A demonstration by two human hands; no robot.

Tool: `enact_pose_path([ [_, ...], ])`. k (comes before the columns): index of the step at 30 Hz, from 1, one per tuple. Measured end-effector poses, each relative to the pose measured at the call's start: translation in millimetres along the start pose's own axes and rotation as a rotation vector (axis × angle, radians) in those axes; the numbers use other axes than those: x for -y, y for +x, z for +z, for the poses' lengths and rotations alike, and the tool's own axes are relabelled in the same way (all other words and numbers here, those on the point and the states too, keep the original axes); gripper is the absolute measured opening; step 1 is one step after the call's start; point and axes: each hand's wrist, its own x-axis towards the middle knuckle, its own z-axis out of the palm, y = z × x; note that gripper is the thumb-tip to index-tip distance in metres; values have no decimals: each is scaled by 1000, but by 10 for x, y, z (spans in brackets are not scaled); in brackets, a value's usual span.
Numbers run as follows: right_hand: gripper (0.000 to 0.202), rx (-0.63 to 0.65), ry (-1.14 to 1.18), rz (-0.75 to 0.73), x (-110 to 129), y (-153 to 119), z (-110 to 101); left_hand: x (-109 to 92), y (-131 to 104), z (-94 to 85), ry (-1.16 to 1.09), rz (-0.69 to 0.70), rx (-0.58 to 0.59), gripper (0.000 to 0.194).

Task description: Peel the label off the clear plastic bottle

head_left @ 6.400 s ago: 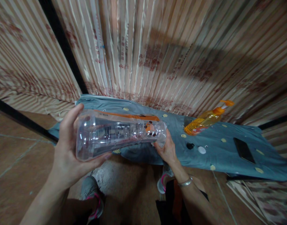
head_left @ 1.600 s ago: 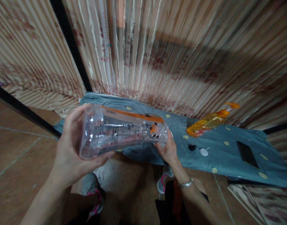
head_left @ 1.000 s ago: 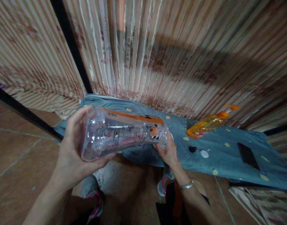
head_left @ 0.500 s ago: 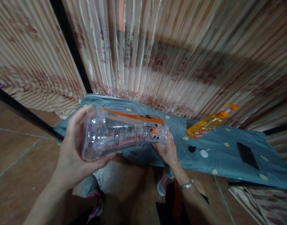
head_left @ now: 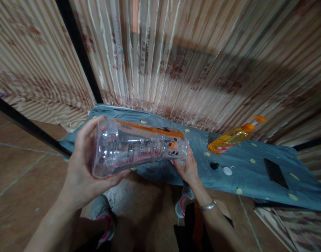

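A clear plastic bottle (head_left: 139, 145) with an orange strip and a small orange car picture lies sideways in the air between my hands. My left hand (head_left: 84, 164) wraps round its wide left end. At the narrower right end, my right hand (head_left: 188, 168) grips it, with a silver bracelet on that wrist. To the right, a pump bottle of yellow-orange liquid (head_left: 226, 140) stands on the blue-green cloth (head_left: 160, 173). Near it on the cloth are a small black item (head_left: 214, 165) and a white round piece (head_left: 227, 170).
A dark phone (head_left: 276, 173) lies on the cloth at the right. Striped curtains (head_left: 176, 70) hang behind, and black poles (head_left: 81, 52) stand at the left. Below are a tiled floor (head_left: 19, 171) and my grey shoes (head_left: 102, 210) with pink trim.
Between my hands the clear bottle has turned very slightly, so its orange strip and car picture sit a little differently. Both hands keep their hold.
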Motion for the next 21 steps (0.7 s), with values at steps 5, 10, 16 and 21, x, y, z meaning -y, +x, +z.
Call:
enact_pose_path([
  [5,82,15,13,12,5,6,-9,-7,-4,-4,31,-1,-15,109],
  [10,84,11,28,16,-4,5,-3,-2,-25,5,57,-15,-23,111],
  [16,90,31,46,89,18,22,-14,10,-11,5,54,-13,-32,113],
  [21,93,39,75,140,26,31,-24,-8,-20,10,35,-23,-25,111],
])
